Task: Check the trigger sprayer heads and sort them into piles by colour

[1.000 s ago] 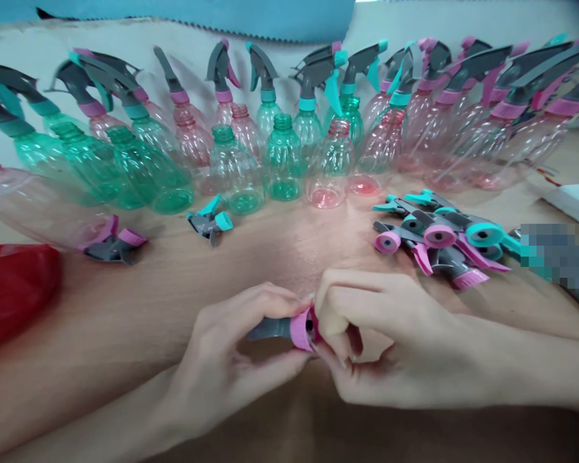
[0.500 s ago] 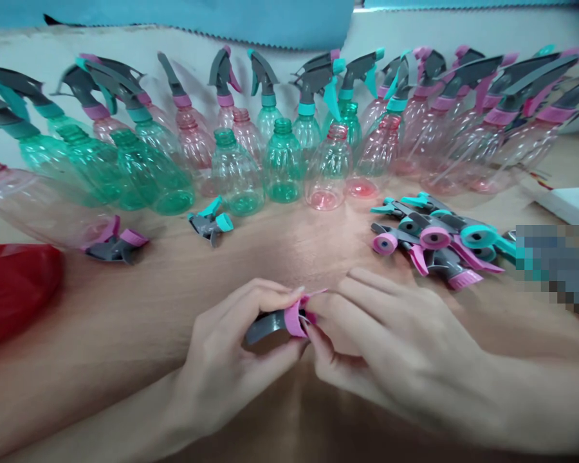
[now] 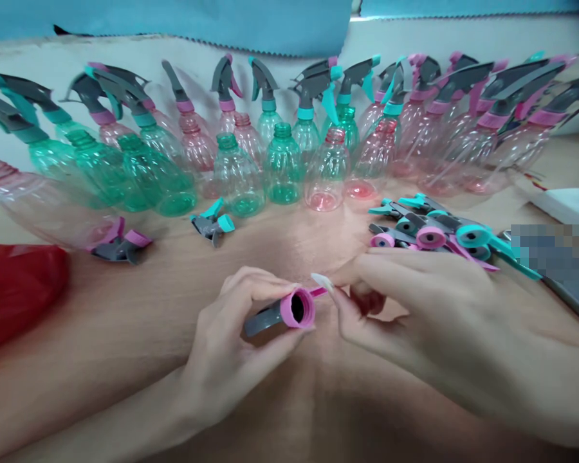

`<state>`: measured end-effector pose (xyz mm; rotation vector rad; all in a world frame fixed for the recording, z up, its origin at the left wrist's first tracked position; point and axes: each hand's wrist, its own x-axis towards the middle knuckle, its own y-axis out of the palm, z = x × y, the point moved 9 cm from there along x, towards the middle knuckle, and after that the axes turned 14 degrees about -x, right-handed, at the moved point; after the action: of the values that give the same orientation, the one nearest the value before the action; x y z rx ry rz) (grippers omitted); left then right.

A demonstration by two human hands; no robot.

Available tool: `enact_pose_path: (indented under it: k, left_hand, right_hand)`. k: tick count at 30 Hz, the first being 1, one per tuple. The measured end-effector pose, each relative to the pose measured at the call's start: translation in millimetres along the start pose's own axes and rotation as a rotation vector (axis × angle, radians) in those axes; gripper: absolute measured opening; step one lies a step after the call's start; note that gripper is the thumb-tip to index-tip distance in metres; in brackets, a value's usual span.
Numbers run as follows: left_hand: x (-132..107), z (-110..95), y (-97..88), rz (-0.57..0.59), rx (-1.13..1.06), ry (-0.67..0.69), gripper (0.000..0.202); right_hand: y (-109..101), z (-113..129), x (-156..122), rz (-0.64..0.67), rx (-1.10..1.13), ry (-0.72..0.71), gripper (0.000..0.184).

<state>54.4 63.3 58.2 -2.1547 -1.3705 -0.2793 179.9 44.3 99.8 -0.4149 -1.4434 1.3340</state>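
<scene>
My left hand [image 3: 231, 350] is closed around a grey spray head with a pink cap [image 3: 289, 310], its open collar facing me. My right hand [image 3: 415, 308] hovers just to its right with fingers spread and loose, its fingertips a little away from the pink cap and holding nothing I can see. Both hands are low over the wooden table [image 3: 280, 251]. Behind them stands a row of green and pink plastic spray bottles [image 3: 282, 161], several capped with trigger heads, a few uncapped.
A pile of loose pink and teal spray heads [image 3: 434, 231] lies right of centre. One teal head [image 3: 212, 222] and one pink head [image 3: 118, 238] lie on the left. A red bag [image 3: 19, 289] sits at the left edge, a white box [image 3: 569, 202] at the right.
My right hand has let go of the pink cap and opened, drawing back to the right. My left hand has turned the spray head so its open collar faces the camera.
</scene>
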Motion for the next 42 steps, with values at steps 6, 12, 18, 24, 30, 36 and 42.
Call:
enact_pose_path:
  k: [6, 12, 18, 24, 30, 36, 42]
  left_hand:
    - [-7.2, 7.0, 3.0, -0.002, -0.184, -0.037, 0.041]
    - [-13.2, 11.9, 11.8, 0.044, -0.179, -0.034, 0.036]
    - [-14.9, 14.7, 11.4, 0.03, -0.182, -0.004, 0.032]
    - [-15.1, 19.7, 10.8, 0.029, -0.199, -0.036, 0.03]
    - [-14.2, 20.9, 10.5, 0.022, -0.245, -0.056, 0.034]
    - [-10.3, 14.6, 8.7, 0.01, -0.211, -0.015, 0.025]
    - [-11.4, 16.2, 8.4, 0.004, -0.222, -0.02, 0.025]
  right_hand:
    - [30.4, -9.7, -0.1, 0.498, 0.446, 0.083, 0.012]
    - [45.7, -14.1, 2.9, 0.467, 0.503, 0.111, 0.009]
    - [42.5, -11.3, 4.2, 0.41, 0.424, 0.038, 0.009]
    - [15.8, -5.6, 13.8, 0.335, 0.331, -0.056, 0.011]
    - [25.6, 0.3, 7.1, 0.425, 0.259, -0.169, 0.012]
    - [32.7, 9.2, 2.9, 0.393, 0.24, -0.243, 0.009]
    - [26.4, 14.7, 4.4, 0.368, 0.191, -0.27, 0.014]
